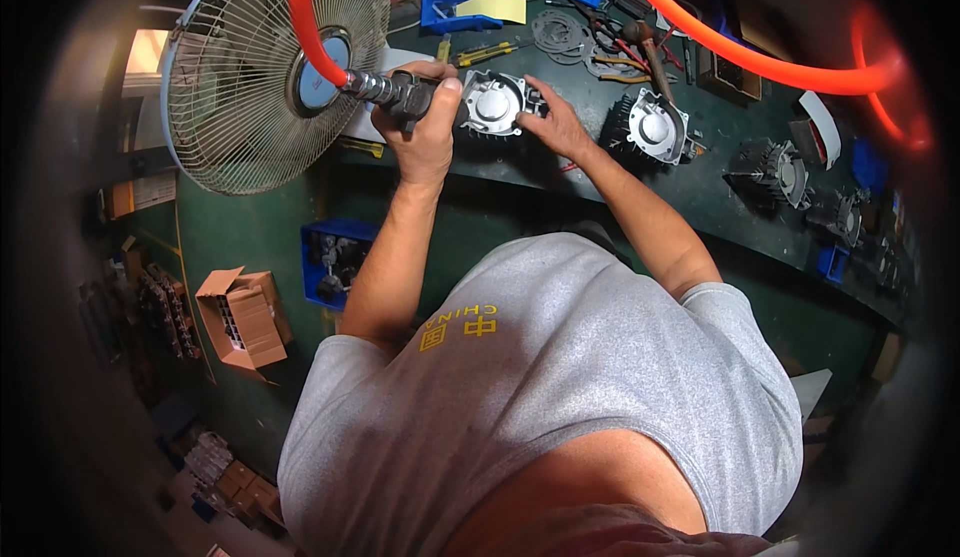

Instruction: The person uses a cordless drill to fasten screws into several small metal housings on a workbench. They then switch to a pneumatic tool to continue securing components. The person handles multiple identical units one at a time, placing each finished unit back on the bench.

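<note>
My left hand (pixel 428 137) is wrapped round a dark air-powered tool (pixel 405 95), its thumb lying along the top. The tool lies sideways and points right, with an orange air hose (pixel 305 17) joined to its left end by a metal fitting. Its working end meets the left side of a finned metal housing (pixel 492 104) with a round silver centre, and the exact contact is hidden. At the housing's right side, my right hand (pixel 556 127) grips it between thumb and fingers, round a small dark part there.
A caged fan (pixel 270 77) stands close at the left. Along the dark bench (pixel 600 185) sit a second housing (pixel 652 129) and others farther right. Behind are a hammer (pixel 648 55), grey gaskets (pixel 562 37) and a blue bin (pixel 440 9). Another orange hose (pixel 740 52) arches overhead.
</note>
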